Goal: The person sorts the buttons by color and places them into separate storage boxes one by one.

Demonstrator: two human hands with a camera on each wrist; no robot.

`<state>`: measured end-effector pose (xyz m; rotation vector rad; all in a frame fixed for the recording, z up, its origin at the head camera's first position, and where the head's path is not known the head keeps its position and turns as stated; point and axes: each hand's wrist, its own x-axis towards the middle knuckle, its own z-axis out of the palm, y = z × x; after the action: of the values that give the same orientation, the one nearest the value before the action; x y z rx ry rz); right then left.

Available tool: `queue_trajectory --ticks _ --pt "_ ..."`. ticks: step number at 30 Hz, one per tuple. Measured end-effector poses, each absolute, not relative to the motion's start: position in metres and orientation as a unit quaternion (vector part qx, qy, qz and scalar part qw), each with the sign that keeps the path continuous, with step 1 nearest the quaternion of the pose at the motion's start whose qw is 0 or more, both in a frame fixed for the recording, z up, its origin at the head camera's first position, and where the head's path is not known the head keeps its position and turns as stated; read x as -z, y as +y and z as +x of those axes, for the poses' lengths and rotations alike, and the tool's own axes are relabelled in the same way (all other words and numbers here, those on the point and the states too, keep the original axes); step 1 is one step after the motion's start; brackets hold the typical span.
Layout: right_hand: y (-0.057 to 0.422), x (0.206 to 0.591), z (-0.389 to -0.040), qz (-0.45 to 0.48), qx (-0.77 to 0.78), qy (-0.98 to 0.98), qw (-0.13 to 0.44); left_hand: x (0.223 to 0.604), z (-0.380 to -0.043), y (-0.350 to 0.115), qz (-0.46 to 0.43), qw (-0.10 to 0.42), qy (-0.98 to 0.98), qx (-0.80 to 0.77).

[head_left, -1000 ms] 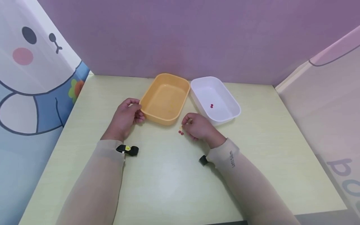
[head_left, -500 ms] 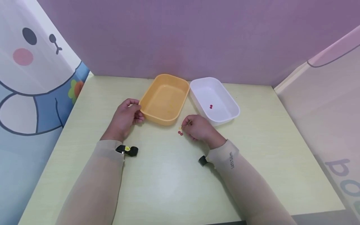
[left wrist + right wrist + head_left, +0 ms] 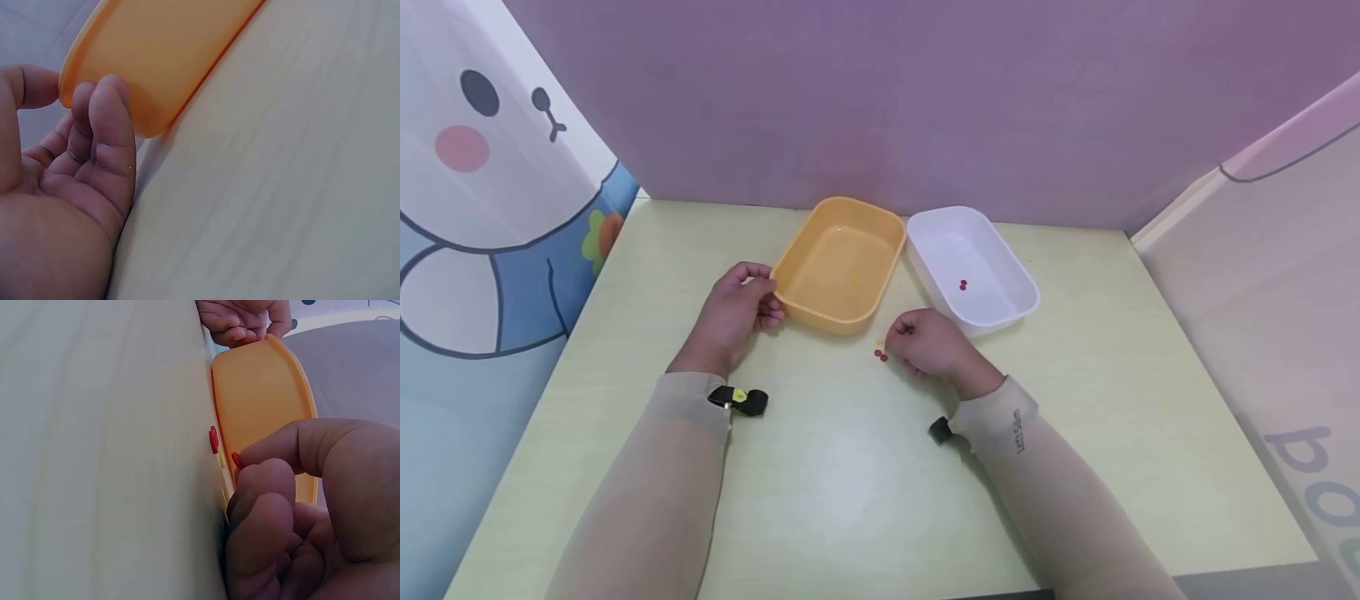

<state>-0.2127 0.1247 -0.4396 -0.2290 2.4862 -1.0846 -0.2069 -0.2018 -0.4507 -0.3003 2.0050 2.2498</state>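
My left hand (image 3: 737, 312) holds the near left corner of the orange plastic basin (image 3: 786, 318), thumb and fingers at its rim and wall. My right hand (image 3: 931, 342) is low over the table in front of the gap between the basins. In the right wrist view, its thumb and finger pinch a small red button-like disc (image 3: 236, 460). Two red discs (image 3: 881, 356) lie on the table just left of those fingertips, with a small yellow piece (image 3: 880, 342) behind them. Small yellow pieces (image 3: 853, 292) show faintly inside the orange basin.
A white basin (image 3: 1033, 302) stands right of the orange one, with two red discs (image 3: 963, 285) on its floor. Behind both basins rises a purple wall (image 3: 880, 100). A cartoon-printed panel (image 3: 512, 208) borders the table (image 3: 842, 483) on the left, a pale one on the right.
My right hand has dropped very slightly towards the table, its fingertips drawing back a little from the yellow piece. The left hand and both basins have stayed in place.
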Motion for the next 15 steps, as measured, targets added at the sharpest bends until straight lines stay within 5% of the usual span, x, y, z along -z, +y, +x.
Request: queue_trajectory --ticks 15 --pt "0.128 0.4425 -0.2138 -0.104 0.39 0.895 0.19 0.4522 -0.2095 -0.2026 -0.098 0.061 0.676 -0.728"
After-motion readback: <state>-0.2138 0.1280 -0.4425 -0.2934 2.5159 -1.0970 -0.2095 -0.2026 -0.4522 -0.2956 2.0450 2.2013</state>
